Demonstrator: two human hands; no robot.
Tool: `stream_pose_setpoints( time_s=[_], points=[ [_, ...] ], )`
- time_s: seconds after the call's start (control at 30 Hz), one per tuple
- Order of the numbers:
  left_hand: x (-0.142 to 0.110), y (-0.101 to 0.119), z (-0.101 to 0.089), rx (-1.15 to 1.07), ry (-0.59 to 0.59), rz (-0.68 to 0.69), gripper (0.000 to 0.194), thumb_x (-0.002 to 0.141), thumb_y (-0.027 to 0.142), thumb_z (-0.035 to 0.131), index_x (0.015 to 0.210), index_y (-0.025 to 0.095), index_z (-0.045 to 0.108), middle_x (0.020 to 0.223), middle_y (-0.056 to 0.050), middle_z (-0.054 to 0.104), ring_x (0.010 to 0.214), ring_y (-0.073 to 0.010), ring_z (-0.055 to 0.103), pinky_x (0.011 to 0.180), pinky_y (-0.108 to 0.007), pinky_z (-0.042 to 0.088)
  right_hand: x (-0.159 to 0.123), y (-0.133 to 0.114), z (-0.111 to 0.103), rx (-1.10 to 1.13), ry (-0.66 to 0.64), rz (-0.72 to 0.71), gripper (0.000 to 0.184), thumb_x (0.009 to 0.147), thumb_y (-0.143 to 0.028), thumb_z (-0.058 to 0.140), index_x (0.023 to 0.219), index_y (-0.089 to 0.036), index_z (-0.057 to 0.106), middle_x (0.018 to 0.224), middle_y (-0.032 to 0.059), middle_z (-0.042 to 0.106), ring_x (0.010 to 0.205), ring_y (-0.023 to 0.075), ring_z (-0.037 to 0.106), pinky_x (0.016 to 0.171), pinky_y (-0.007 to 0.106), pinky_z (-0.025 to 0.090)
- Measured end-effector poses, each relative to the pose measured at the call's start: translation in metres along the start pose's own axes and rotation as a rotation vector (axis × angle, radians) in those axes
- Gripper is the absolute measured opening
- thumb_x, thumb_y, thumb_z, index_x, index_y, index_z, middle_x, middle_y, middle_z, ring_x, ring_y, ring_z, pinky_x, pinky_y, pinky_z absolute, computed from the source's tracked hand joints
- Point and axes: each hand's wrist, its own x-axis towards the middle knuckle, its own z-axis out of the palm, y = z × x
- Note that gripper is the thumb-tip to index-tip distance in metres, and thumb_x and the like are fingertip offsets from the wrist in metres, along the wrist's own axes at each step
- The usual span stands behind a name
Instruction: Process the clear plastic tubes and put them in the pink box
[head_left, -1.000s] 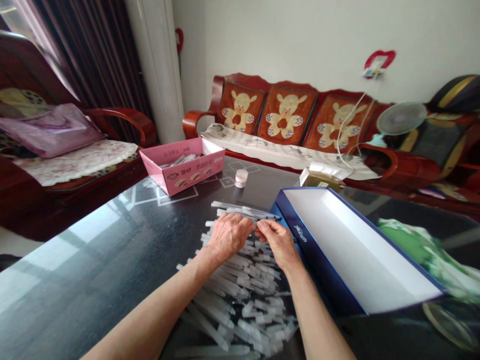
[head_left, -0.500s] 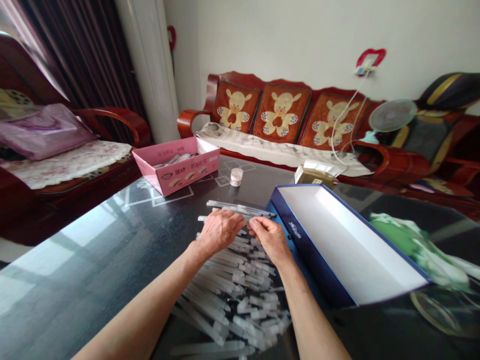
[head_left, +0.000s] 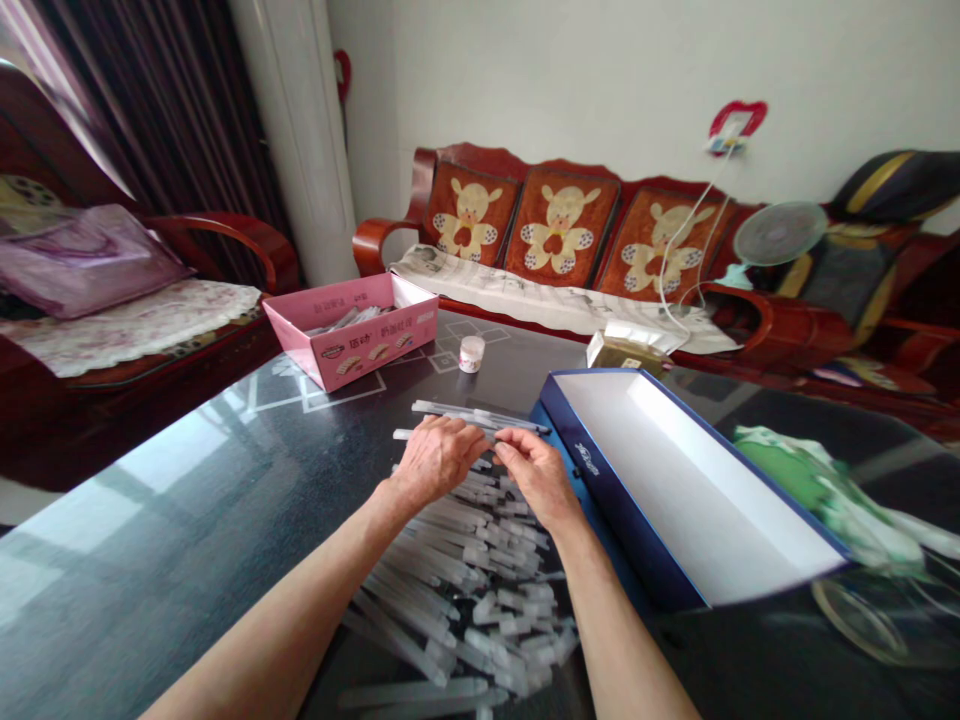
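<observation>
A slim bundle of translucent white plastic sticks (head_left: 480, 415) is being held crosswise at the centre of the frame, its long axis running nearly left to right, partly under both hands. The left hand (head_left: 437, 460) is being curved closed over the bundle's left part, and one stick end is being left protruding beyond it toward the left. The right hand (head_left: 538, 478) is nearer the bundle's right end, with its fingertips (head_left: 501, 450) being pinched against the bundle's near edge. Below the hands, a loose heap of similar translucent plastic sticks (head_left: 465, 590) is being spread toward the bottom of the frame, most of them slanting toward the viewer. Just right of the right hand, an open navy-and-white cardboard box (head_left: 622, 500) is being carried by the glossy black bench (head_left: 150, 540). Upper left of centre, a pink cardboard carton (head_left: 349, 335) is being kept on the same bench, with a small white-capped jar (head_left: 471, 353) standing to its right.
</observation>
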Motion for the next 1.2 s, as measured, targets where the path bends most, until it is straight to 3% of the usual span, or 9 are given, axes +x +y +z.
stream_pose_setpoints(
  time_s=[0.13, 0.23, 0.33, 0.43, 0.57, 0.7, 1.03, 1.2],
  points=[
    [0.0, 0.0, 0.0, 0.004, -0.005, -0.002, 0.04, 0.098, 0.04, 0.034, 0.085, 0.019, 0.065, 0.071, -0.003, 0.063, 0.07, -0.0154, 0.059, 0.069, -0.028, 0.036, -0.001, -0.002, 0.0, 0.054, -0.018, 0.043, 0.042, 0.073, -0.046, 0.065, 0.105, -0.02, 0.063, 0.091, 0.0048, 0.071, 0.066, 0.0153, 0.062, 0.048, 0.022, 0.04],
    [0.0, 0.001, -0.001, 0.017, -0.005, 0.005, 0.037, 0.098, 0.039, 0.037, 0.085, 0.02, 0.065, 0.071, -0.003, 0.063, 0.07, -0.0162, 0.059, 0.068, -0.029, 0.036, 0.0, 0.0, 0.0, -0.026, 0.015, 0.046, 0.04, 0.08, -0.057, 0.055, 0.087, -0.019, 0.066, 0.078, 0.0043, 0.07, 0.06, 0.016, 0.061, 0.048, 0.024, 0.04],
    [0.0, 0.002, -0.002, 0.021, -0.016, 0.012, 0.037, 0.098, 0.038, 0.037, 0.082, 0.019, 0.064, 0.07, -0.003, 0.062, 0.069, -0.0162, 0.059, 0.068, -0.029, 0.036, 0.0, 0.002, 0.0, -0.096, 0.019, 0.005, 0.039, 0.081, -0.056, 0.054, 0.074, -0.019, 0.064, 0.069, 0.0028, 0.068, 0.057, 0.0155, 0.061, 0.052, 0.025, 0.043],
    [0.0, 0.001, -0.001, 0.022, -0.016, 0.015, 0.037, 0.098, 0.038, 0.036, 0.082, 0.019, 0.064, 0.069, -0.003, 0.062, 0.069, -0.0159, 0.059, 0.068, -0.028, 0.036, 0.0, 0.002, 0.001, -0.03, -0.016, 0.014, 0.033, 0.078, -0.051, 0.059, 0.086, -0.019, 0.065, 0.07, 0.0014, 0.068, 0.056, 0.0144, 0.06, 0.049, 0.024, 0.041],
    [-0.001, 0.0, 0.0, 0.036, -0.013, 0.009, 0.038, 0.098, 0.039, 0.036, 0.081, 0.019, 0.064, 0.069, -0.002, 0.061, 0.068, -0.0162, 0.059, 0.067, -0.029, 0.035, 0.0, 0.002, 0.001, 0.055, -0.026, 0.068, 0.04, 0.076, -0.052, 0.062, 0.098, -0.019, 0.064, 0.07, 0.0018, 0.068, 0.055, 0.0141, 0.059, 0.042, 0.021, 0.035],
    [-0.001, 0.001, 0.001, 0.04, -0.028, 0.017, 0.037, 0.098, 0.038, 0.036, 0.081, 0.02, 0.063, 0.07, -0.002, 0.062, 0.07, -0.0169, 0.059, 0.068, -0.03, 0.035, 0.001, 0.006, 0.002, 0.002, -0.011, 0.046, 0.041, 0.08, -0.057, 0.056, 0.075, -0.017, 0.065, 0.068, 0.0032, 0.067, 0.054, 0.0129, 0.058, 0.042, 0.021, 0.035],
    [0.0, -0.003, 0.002, 0.035, -0.058, -0.001, 0.034, 0.097, 0.038, 0.04, 0.083, 0.019, 0.065, 0.073, -0.003, 0.063, 0.071, -0.0168, 0.059, 0.07, -0.029, 0.037, 0.003, 0.004, -0.001, 0.046, 0.045, 0.078, 0.027, 0.07, -0.038, 0.064, 0.088, -0.019, 0.065, 0.068, -0.0008, 0.064, 0.058, 0.0129, 0.06, 0.045, 0.019, 0.037],
    [-0.001, -0.002, 0.001, 0.046, -0.106, 0.021, 0.03, 0.097, 0.031, 0.038, 0.098, 0.02, 0.066, 0.076, -0.005, 0.063, 0.076, -0.0184, 0.059, 0.072, -0.031, 0.038, 0.006, 0.015, -0.001, -0.029, 0.044, 0.019, 0.023, 0.07, -0.036, 0.061, 0.086, -0.02, 0.064, 0.073, -0.0007, 0.066, 0.065, 0.0158, 0.064, 0.052, 0.023, 0.045]
  ],
)
